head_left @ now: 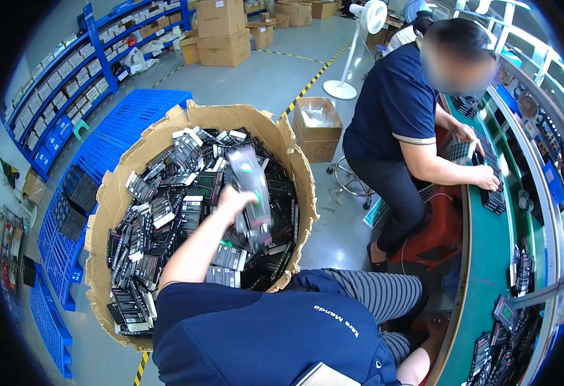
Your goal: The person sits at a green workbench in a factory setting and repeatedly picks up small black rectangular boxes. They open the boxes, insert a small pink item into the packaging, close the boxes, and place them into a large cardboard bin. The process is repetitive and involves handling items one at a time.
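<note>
My left hand [235, 201] reaches over a big round-sided cardboard carton [304, 193] and is closed on flat dark boxes [260, 215] with green patches. The held boxes are smeared by motion, so I cannot count them. Below them the carton holds a loose heap of similar small black boxes [192, 209] with white printed panels, lying at all angles. My right hand [437, 328] is low beside the green workbench [484, 257], past my striped trousers. Its fingers are dark and unclear.
At the bench a co-worker [385, 109] in navy handles rows of black boxes [491, 186]. More boxes [497, 344] lie at the bench's near end. Blue plastic pallets [69, 225] stand left of the carton; a smaller open carton [317, 128] and white fan [340, 89] stand beyond.
</note>
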The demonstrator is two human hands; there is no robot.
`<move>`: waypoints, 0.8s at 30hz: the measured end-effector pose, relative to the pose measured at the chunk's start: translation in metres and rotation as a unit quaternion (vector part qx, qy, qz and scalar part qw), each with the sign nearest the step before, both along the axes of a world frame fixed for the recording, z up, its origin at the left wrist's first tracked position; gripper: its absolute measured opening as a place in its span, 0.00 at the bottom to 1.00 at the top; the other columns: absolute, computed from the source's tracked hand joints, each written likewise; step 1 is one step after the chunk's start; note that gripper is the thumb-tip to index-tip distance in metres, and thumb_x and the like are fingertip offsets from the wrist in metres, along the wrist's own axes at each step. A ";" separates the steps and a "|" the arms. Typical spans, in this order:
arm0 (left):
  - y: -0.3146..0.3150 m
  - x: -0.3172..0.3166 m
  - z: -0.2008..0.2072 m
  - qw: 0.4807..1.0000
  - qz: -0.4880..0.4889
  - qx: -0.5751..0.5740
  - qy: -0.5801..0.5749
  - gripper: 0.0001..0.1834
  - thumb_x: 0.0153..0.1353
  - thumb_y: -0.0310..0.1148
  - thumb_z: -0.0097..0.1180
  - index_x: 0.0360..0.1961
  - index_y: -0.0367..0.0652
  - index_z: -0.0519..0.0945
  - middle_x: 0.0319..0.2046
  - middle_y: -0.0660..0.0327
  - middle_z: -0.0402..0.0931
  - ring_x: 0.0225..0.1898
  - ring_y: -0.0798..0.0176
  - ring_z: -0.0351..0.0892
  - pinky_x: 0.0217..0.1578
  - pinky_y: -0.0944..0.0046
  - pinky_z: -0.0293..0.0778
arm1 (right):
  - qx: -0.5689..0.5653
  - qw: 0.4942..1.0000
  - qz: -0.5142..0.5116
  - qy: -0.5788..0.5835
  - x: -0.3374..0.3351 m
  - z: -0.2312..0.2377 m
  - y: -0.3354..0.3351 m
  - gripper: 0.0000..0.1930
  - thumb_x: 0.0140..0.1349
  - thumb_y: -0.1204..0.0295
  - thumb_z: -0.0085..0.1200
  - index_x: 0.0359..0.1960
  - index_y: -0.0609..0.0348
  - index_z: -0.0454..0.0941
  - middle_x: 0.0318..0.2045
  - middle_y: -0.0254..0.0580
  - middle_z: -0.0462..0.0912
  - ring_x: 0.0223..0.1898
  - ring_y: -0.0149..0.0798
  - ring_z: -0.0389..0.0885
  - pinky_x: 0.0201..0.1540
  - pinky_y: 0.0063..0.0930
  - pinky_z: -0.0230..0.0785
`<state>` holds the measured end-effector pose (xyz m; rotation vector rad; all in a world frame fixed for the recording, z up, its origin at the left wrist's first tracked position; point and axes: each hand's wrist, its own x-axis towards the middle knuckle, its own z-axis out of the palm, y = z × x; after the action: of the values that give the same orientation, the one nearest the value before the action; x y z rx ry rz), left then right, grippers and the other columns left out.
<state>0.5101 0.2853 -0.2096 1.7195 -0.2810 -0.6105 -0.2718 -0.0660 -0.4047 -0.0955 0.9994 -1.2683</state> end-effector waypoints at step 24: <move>-0.279 -0.443 0.204 0.637 -0.669 -0.097 0.369 0.20 0.56 0.29 0.59 0.50 0.35 0.75 0.45 0.53 0.80 0.45 0.57 0.82 0.51 0.55 0.79 | -0.424 0.861 -0.037 0.279 0.184 0.264 0.269 0.72 0.47 0.80 0.73 0.74 0.33 0.17 0.75 0.50 0.34 0.71 0.50 0.57 0.62 0.50 0.68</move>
<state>0.0670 0.0068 -0.0054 0.6195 -0.9900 -2.1876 -0.0875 0.2029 -0.1407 -1.1766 0.8450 -1.7238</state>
